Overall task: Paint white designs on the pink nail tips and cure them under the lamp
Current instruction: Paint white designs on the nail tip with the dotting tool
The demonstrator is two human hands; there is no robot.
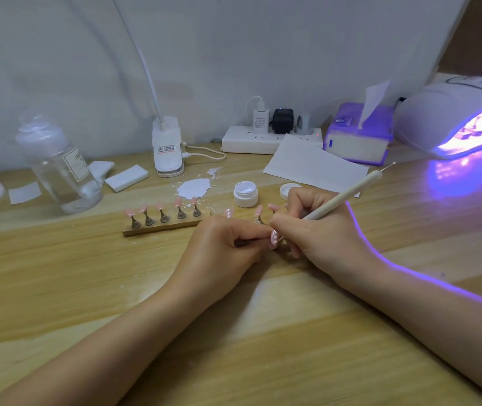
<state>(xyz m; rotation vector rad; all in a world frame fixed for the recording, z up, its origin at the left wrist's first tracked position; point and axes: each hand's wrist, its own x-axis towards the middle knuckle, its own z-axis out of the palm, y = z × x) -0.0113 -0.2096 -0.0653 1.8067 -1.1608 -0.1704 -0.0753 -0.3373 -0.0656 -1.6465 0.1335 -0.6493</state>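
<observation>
On the bench (pixel 234 332): stand of nail tips (pixel 166 222) left of centre, bottle (pixel 58 168) further left, open jar (pixel 245 194) and its lid (pixel 288 190) right of the stand, power strip (pixel 251 140) behind, tissue box (pixel 358 136) and lamp (pixel 456 118) far right.

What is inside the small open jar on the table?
The jar holds something white; how much cannot be seen. Its lid lies beside it, partly covered by the right hand.

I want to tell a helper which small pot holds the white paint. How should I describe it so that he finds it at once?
Start from the wooden stand that carries five pink nail tips in the middle of the desk. Just right of it, behind the hands, stands a small white jar. It is open, and its flat round lid lies beside it on the right.
</observation>
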